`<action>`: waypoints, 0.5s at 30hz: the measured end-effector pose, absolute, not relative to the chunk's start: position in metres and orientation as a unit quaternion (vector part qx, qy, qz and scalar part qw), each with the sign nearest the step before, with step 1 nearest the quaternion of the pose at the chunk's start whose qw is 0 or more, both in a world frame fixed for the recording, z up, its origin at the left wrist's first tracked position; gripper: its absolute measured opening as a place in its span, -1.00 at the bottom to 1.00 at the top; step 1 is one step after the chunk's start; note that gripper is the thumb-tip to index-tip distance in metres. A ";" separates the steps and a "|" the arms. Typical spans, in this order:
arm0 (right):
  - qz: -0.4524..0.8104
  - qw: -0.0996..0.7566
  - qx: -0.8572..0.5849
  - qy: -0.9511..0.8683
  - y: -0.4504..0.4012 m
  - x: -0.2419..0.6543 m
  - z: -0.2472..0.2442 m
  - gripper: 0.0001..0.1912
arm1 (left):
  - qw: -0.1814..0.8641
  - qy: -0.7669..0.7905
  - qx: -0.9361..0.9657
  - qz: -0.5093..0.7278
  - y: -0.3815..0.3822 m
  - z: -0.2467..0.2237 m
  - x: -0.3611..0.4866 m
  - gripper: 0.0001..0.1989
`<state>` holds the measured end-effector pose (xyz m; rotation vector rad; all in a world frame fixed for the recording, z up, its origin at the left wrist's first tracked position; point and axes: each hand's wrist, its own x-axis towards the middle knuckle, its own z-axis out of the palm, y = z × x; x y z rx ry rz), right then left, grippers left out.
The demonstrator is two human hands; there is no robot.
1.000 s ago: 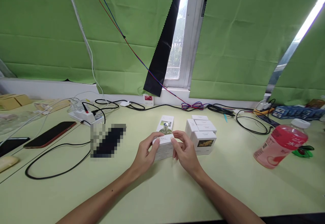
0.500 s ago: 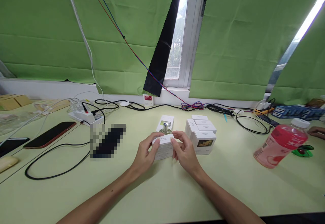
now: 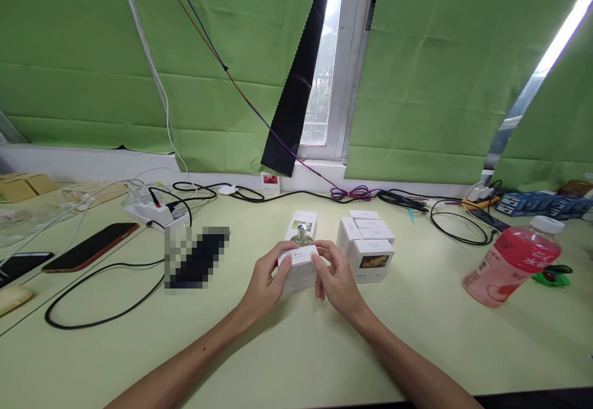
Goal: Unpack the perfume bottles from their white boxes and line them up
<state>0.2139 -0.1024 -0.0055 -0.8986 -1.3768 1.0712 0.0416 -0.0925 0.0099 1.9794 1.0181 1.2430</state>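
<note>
A small white printed carton (image 3: 299, 273) is held upright between both hands near the middle of the table. My left hand (image 3: 265, 273) grips its left side, thumb at the top edge. My right hand (image 3: 340, 276) is closed on the right top corner, with its lower fingers curled beside the carton. Just behind stands a glass bottle with a silver cap (image 3: 302, 232), its lower part hidden by the carton. A white box with a green picture (image 3: 304, 217) lies behind the bottle. Close to my right hand, several white boxes (image 3: 370, 261) are grouped together.
A pink drink bottle (image 3: 512, 267) stands at the right. Phones (image 3: 90, 247) and a power strip (image 3: 160, 211) with cables lie at the left. More black cable (image 3: 403, 200) runs along the back. Another person's hand (image 3: 581, 241) shows at the right edge.
Hardly anything differs. Both hands keep their hold on the carton, with only a slight shift of the right fingers.
</note>
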 end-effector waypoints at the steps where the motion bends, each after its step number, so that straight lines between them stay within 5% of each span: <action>1: 0.459 0.553 -0.379 -0.583 -0.102 0.214 -0.006 -0.66 | 0.295 0.382 0.742 0.465 -0.092 0.010 0.042 -0.64; 15: 0.471 0.550 -0.356 -0.590 -0.100 0.214 -0.007 -0.69 | 0.270 0.395 0.753 0.451 -0.094 0.012 0.041 -0.61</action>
